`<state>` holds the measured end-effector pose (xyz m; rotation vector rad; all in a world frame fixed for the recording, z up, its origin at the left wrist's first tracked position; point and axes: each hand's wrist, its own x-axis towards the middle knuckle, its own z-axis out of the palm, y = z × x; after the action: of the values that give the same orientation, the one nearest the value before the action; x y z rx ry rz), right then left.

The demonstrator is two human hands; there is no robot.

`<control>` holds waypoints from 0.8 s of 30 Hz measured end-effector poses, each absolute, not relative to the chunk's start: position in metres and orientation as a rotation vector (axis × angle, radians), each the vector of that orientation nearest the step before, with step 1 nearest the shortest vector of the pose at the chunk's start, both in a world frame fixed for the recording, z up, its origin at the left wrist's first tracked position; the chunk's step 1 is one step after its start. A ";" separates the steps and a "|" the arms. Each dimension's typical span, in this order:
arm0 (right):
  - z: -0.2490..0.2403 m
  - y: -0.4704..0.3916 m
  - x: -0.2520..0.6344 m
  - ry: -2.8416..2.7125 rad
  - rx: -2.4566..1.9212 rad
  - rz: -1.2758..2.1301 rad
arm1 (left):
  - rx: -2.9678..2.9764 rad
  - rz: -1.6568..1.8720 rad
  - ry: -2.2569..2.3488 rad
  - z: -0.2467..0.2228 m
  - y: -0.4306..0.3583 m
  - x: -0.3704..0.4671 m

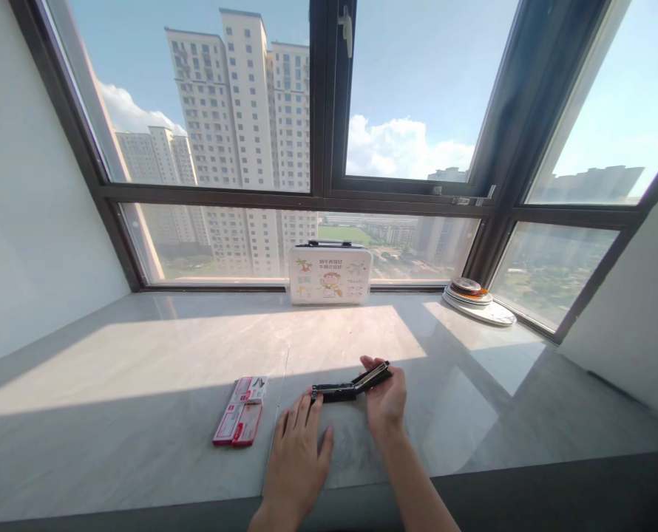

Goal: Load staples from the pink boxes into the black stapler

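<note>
Stapler [337,391], count one, lies opened out above the grey counter [140,443], hinge between the hands. Left hand [301,452]: fingers extended, tips on one end, not clenched. Right hand [385,397]: grasping the raised end. Step in hand, judged: holding it spread; next move calls for steadiness. Boxes [228,424] to its left: apparently four, seams indistinct. White case [330,275]: one, by the window [223,191].
</note>
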<state>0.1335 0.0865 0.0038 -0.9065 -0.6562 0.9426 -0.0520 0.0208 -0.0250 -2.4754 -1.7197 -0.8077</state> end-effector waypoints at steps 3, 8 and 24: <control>-0.008 0.070 0.158 -0.418 -0.785 1.138 | -2.372 -0.915 -1.714 -0.020 0.018 -0.050; -0.016 0.021 0.180 -0.321 -0.804 1.106 | -1.905 -1.058 -1.887 -0.009 0.006 -0.071; -0.001 0.028 0.121 -1.711 -1.611 0.984 | -2.835 -1.118 -1.781 0.009 0.007 -0.080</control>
<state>0.1215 0.0283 -0.0011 -1.6111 -1.7113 0.9840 -0.0804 0.0073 0.0092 -2.8352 -1.7806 -1.1184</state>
